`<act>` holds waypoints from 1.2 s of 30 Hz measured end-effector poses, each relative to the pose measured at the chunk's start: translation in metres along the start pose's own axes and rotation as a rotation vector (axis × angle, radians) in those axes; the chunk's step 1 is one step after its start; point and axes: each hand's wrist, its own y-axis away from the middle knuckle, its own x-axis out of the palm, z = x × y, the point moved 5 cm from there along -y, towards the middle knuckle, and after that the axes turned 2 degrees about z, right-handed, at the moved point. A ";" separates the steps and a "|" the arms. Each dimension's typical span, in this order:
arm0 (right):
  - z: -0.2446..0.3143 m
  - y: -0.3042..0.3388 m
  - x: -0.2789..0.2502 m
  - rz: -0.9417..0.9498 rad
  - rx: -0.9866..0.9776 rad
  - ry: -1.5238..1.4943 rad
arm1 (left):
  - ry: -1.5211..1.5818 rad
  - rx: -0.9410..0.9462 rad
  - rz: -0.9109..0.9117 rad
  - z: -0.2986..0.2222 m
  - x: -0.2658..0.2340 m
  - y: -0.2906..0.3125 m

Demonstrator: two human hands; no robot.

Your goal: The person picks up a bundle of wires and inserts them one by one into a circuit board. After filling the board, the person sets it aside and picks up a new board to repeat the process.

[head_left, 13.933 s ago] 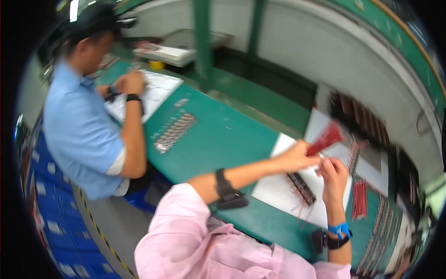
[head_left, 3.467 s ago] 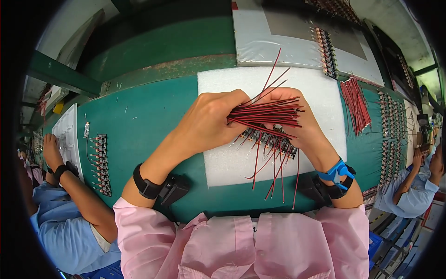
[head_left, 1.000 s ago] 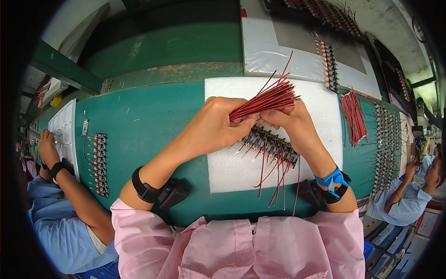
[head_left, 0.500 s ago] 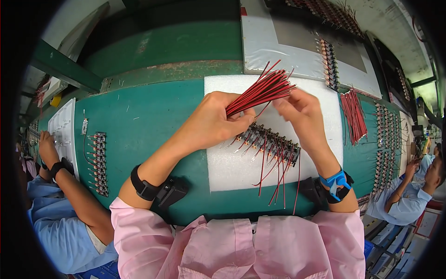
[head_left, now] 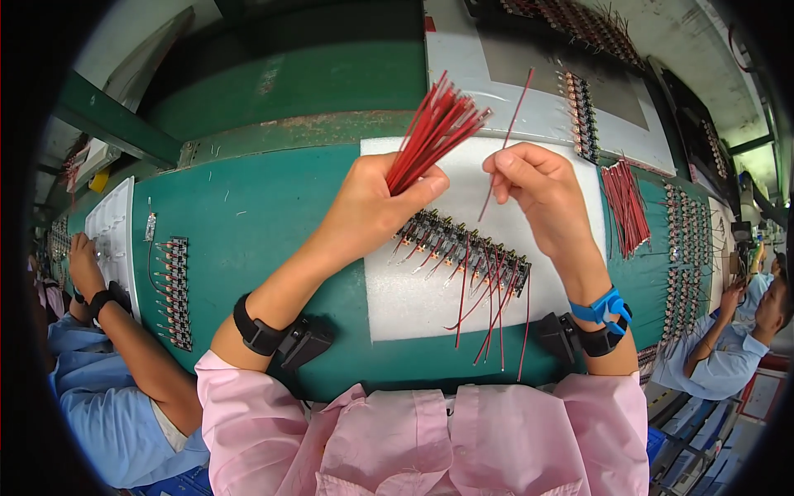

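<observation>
Left hand [head_left: 376, 201]: grip closed around the bundle of red wires [head_left: 432, 139]
Right hand [head_left: 542, 188]: grip narrow, pinching one wire [head_left: 518, 107] apart from the bundle
Boards [head_left: 463, 245]: slanted row on the white pad [head_left: 397, 314], leads [head_left: 461, 302] trailing off the near side
Pile [head_left: 626, 207]: more red wires, on the worktop [head_left: 273, 215] right of the pad

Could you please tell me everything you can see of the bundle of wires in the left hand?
The bundle of wires is a thick sheaf of thin, mostly red strands with darker ones among them, apparently plastic-coated, some with pale tips. It slants up and to the right, fanning out toward its upper ends, and appears raised above the far left corner of the white sheet. The left hand closes around its lower part, hiding the lower ends; nothing else visibly touches it.
</observation>
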 end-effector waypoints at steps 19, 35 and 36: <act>-0.005 -0.001 0.020 -0.057 -0.039 0.031 | 0.051 0.001 0.119 0.008 0.018 0.005; -0.014 0.007 0.018 0.046 0.078 0.304 | -0.105 0.024 0.049 -0.004 0.009 0.007; -0.012 0.007 0.017 0.049 0.077 0.303 | -0.130 0.066 -0.014 -0.007 0.004 0.007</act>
